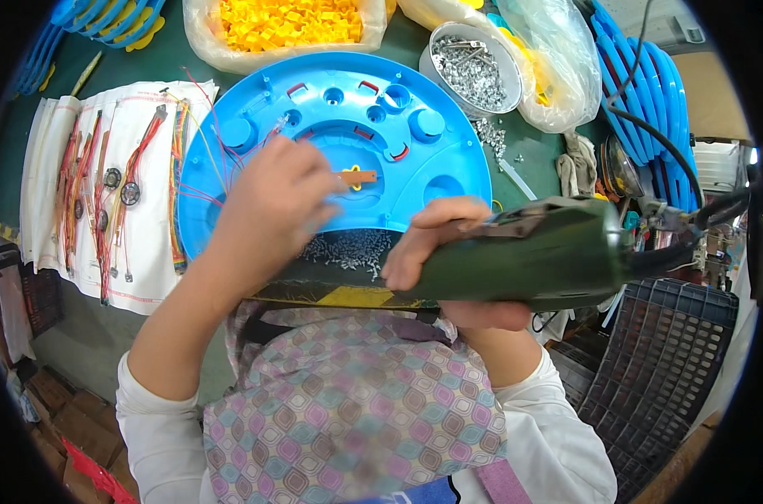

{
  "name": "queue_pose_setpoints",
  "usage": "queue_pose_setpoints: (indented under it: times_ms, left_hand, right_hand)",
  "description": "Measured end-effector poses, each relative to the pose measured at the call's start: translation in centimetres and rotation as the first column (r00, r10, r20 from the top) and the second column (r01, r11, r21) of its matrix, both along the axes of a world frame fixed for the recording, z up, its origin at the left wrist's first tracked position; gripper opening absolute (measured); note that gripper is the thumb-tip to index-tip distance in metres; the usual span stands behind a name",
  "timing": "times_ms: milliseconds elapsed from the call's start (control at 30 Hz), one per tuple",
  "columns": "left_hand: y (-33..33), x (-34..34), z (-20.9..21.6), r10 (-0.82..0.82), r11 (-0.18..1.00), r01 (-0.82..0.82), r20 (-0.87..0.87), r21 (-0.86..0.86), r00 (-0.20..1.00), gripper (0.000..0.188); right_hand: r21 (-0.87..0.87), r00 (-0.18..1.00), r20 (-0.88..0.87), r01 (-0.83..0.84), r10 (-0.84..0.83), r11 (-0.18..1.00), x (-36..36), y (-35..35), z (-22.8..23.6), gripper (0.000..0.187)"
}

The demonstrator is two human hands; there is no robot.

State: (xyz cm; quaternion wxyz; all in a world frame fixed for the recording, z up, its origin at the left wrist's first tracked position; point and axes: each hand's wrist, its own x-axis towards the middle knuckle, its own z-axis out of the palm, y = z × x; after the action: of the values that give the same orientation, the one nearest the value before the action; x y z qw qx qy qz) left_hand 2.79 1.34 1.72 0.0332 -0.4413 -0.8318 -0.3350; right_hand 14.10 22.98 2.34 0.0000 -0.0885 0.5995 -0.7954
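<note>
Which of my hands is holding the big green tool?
Your right hand: it is wrapped around the green tool, while your left hand is over the blue panel.

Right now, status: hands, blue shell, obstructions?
Left hand over blue plastic shell. Right hand gripping green power tool. Loose silver screws along shell's near edge.

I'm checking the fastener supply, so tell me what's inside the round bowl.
The round bowl holds a heap of small silvery fasteners with some longer metal pieces on top. The heap covers the bottom, so anything beneath the surface cannot be seen.
</note>
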Motion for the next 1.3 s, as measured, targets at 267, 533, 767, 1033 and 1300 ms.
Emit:
queue_pose_setpoints:
  times_ms: [267, 533, 767, 1033, 1300]
  left_hand:
    - [0.9, 2.8, 0.9, -0.235, 0.972, 0.217, 0.310, 0.093, 0.921, 0.021]
    - [1.3, 2.6, -0.2, -0.211, 0.972, 0.194, 0.133, 0.132, 0.968, 0.023]
    - [1.8, 1.8, 1.2, -0.132, 0.991, 0.133, -0.056, 0.026, 0.990, 0.022]
    - [3.3, -1.4, -0.2, -0.049, 0.996, 0.048, 0.003, 0.081, 0.999, 0.020]
    - [3.4, -1.4, -2.0, -0.047, 0.998, 0.045, 0.062, 0.039, 0.997, 0.025]
  right_hand:
    - [-0.267, 0.931, -0.284, 0.154, -0.230, 0.951, -0.9, 0.2, 3.1, 0.120]
    - [-0.276, 0.918, -0.324, 0.139, -0.228, 0.951, -1.9, 0.4, 2.9, 0.124]
    - [-0.194, 0.907, -0.380, 0.113, -0.181, 0.974, -3.6, 0.6, 2.7, 0.125]
    - [0.072, 0.900, -0.271, 0.372, -0.341, 0.925, -5.6, 0.5, 3.1, 0.126]
    - [0.162, 0.921, -0.172, 0.376, -0.350, 0.912, -6.3, 0.0, 2.4, 0.121]
